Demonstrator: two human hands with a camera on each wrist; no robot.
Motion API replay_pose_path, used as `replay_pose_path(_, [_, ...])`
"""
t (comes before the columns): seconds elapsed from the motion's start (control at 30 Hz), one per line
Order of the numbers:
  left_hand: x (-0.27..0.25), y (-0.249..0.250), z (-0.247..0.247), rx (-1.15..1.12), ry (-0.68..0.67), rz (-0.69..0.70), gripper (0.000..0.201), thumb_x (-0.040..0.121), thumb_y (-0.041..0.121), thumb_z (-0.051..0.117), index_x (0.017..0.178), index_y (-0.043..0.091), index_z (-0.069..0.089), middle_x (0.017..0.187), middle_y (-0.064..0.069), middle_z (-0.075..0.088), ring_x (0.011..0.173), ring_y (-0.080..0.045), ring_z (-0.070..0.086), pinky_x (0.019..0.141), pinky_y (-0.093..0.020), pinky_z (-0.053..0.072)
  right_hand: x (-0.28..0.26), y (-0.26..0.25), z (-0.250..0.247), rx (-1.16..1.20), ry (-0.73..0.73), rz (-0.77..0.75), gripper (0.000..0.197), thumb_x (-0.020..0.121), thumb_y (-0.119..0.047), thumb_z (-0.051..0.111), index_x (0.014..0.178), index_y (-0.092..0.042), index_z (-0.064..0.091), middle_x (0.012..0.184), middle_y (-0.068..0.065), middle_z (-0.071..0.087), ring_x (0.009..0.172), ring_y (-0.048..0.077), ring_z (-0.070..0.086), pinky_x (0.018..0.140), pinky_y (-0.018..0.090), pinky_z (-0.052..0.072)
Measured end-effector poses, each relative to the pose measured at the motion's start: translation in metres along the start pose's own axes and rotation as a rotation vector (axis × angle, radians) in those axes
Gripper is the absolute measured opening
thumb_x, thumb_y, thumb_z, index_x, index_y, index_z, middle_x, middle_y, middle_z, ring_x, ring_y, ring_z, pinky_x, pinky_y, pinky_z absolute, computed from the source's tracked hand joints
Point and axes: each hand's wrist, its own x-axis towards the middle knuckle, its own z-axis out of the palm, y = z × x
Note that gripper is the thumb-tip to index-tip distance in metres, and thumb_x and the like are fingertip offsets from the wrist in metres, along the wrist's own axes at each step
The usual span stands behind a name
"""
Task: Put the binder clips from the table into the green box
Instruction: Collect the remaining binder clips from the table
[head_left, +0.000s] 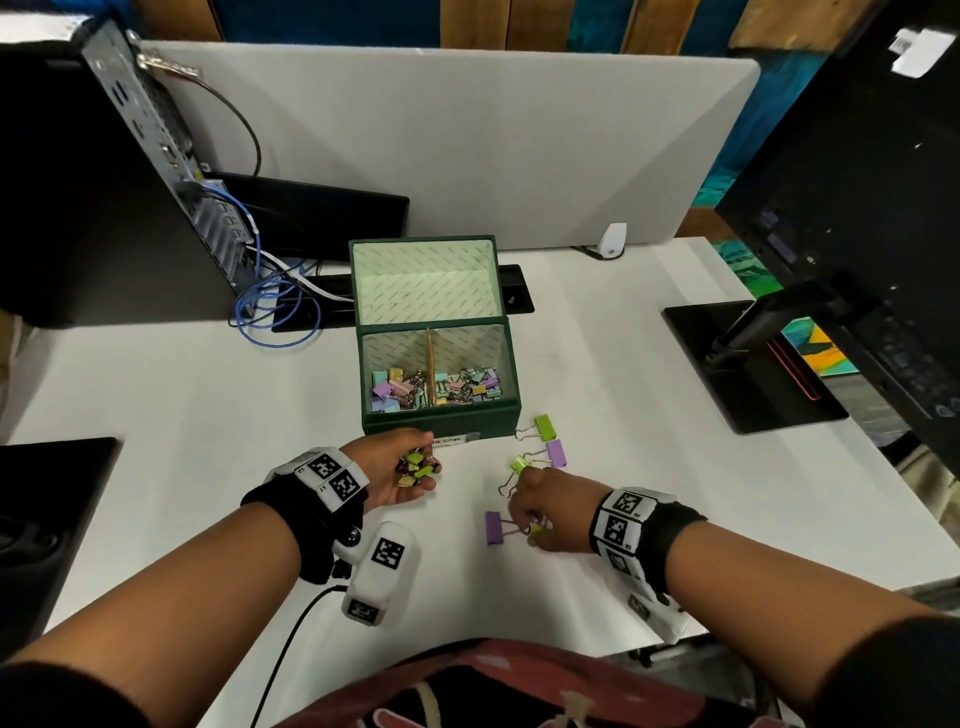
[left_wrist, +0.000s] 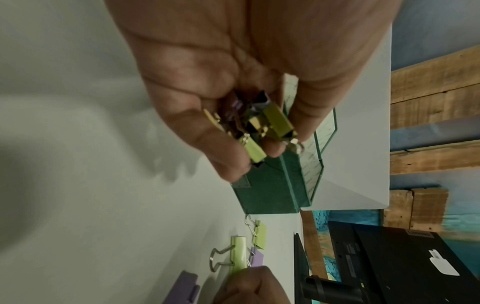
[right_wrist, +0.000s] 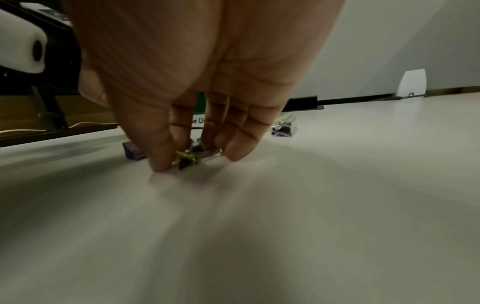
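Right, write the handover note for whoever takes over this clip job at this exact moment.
Left hand: cupped palm up just in front of the green box, holding a handful of small clips, not yet dropped in.
Right hand: fingertips down on the table, pinching a small green clip.
Box: lid open, many pastel clips already inside, on both sides of the divider.
Left on the table: a purple clip by the right hand, plus a green clip, another purple one and a light green one right of the box.
Next: empty both hands into the box, then collect those.
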Motion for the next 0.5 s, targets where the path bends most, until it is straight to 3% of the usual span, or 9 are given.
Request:
replay_pose_path(0.07, [-0.001,-0.002,-0.003,-0.011,0.018,0.003,0.023,0.093,0.020,0.047,0.072,0.013,0.051,0.073,-0.008,0.060,0.046,-0.012,0.058,0.043,-0.016,0.047,0.002,-0.001,0.000,0.042,0.009,0.013,0.019,0.076,-0.008,0.058,0.095,-0.011,0.059,0.095,0.002,0.044,0.089,0.026,0.051,0.080,0.032,0.044])
replay_pose_path(0.17, [-0.003,-0.005,-0.007,0.014,0.013,0.005,0.024,0.092,0.016,0.046,0.070,0.013,0.052,0.074,-0.008,0.060,0.053,-0.015,0.057,0.044,-0.016,0.047,0.002,0.002,0.001,0.084,0.028,0.050,0.034,0.073,-0.004,0.058,0.105,-0.011,0.057,0.100,0.007,0.050,0.086,0.020,0.046,0.081,0.034,0.046])
replay_pose_path(0.33, [-0.004,-0.008,-0.010,0.044,-0.015,0.010,0.024,0.093,0.006,0.039,0.079,0.010,0.059,0.076,-0.008,0.059,0.056,-0.015,0.057,0.043,-0.016,0.047,-0.001,0.008,0.002,0.145,0.068,0.131,0.033,0.071,-0.005,0.062,0.103,-0.010,0.059,0.094,0.000,0.045,0.083,0.019,0.045,0.075,0.025,0.042])
replay_pose_path(0.5, [-0.003,-0.010,-0.006,0.019,-0.016,-0.038,0.028,0.095,0.021,0.043,0.076,0.010,0.061,0.074,-0.007,0.059,0.047,-0.011,0.059,0.041,-0.017,0.048,-0.005,0.016,-0.004,0.247,0.118,0.263,0.022,0.077,-0.009,0.060,0.097,-0.011,0.065,0.094,0.000,0.052,0.083,0.015,0.050,0.077,0.022,0.042])
